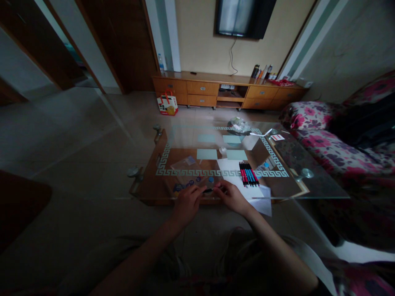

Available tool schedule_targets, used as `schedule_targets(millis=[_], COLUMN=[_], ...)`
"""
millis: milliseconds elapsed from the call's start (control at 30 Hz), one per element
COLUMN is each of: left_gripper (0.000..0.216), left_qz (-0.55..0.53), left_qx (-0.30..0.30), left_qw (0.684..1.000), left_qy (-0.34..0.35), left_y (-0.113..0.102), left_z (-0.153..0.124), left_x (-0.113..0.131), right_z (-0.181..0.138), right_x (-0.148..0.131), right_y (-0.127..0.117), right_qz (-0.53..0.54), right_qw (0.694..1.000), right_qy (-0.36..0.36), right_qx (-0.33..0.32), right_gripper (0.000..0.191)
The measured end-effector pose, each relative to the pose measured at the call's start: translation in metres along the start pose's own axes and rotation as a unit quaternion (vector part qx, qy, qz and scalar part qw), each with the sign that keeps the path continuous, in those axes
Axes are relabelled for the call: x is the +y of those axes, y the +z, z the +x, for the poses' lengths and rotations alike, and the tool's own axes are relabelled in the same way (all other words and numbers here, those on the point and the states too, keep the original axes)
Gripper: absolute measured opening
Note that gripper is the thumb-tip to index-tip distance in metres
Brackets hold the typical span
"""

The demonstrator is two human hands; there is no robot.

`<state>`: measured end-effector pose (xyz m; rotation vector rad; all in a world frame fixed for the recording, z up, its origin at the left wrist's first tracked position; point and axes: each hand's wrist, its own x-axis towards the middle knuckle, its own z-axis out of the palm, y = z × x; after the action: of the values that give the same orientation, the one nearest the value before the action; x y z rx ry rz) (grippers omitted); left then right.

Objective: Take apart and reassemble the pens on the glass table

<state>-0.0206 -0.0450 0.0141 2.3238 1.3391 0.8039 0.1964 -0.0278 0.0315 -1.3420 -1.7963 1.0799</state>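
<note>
My left hand point(188, 202) and my right hand point(231, 196) meet above the near edge of a glass coffee table point(185, 142). Between their fingertips lies a thin black pen point(208, 190), pinched at one end by each hand. Just to the right, a row of pens point(248, 174) with black, pink and blue parts rests side by side on white paper point(227, 166). A blue-capped bottle point(211, 179) shows near my fingers, perhaps on the shelf under the glass. The pen's ends are covered by my fingers.
Toward the table's far side sits a crumpled clear plastic bag point(240, 124), with a red-and-white card point(277, 137) to its right. A flowered sofa point(327, 144) borders the right side. Beyond stands a wooden TV cabinet point(202, 93), with a paper bag point(167, 104) before it.
</note>
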Motion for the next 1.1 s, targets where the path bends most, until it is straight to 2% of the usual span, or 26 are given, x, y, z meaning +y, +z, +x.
schedule_targets(millis=[200, 467, 633, 1100], left_gripper=[0.038, 0.035, 0.030, 0.014], left_qz=[-0.007, -0.046, -0.084, -0.012], left_qx=[-0.004, 0.004, 0.020, 0.013], left_qw=[1.000, 0.999, 0.996, 1.000], left_qy=[0.007, -0.006, -0.024, -0.001], left_y=[-0.0014, 0.0033, 0.0048, -0.0012], left_z=[0.0001, -0.0003, 0.0003, 0.0008], left_x=[0.0016, 0.0012, 0.0016, 0.0027], right_z=[-0.0002, 0.0005, 0.0002, 0.0008], right_x=[0.0020, 0.0024, 0.0002, 0.0028], right_y=[-0.0005, 0.0008, -0.0008, -0.0013], right_qz=[-0.040, -0.013, -0.031, -0.075], right_qw=[0.999, 1.000, 0.999, 0.994], right_qy=[-0.026, -0.017, -0.030, -0.081], right_qx=[0.005, -0.011, -0.001, -0.011], right_gripper=[0.037, 0.022, 0.024, 0.032])
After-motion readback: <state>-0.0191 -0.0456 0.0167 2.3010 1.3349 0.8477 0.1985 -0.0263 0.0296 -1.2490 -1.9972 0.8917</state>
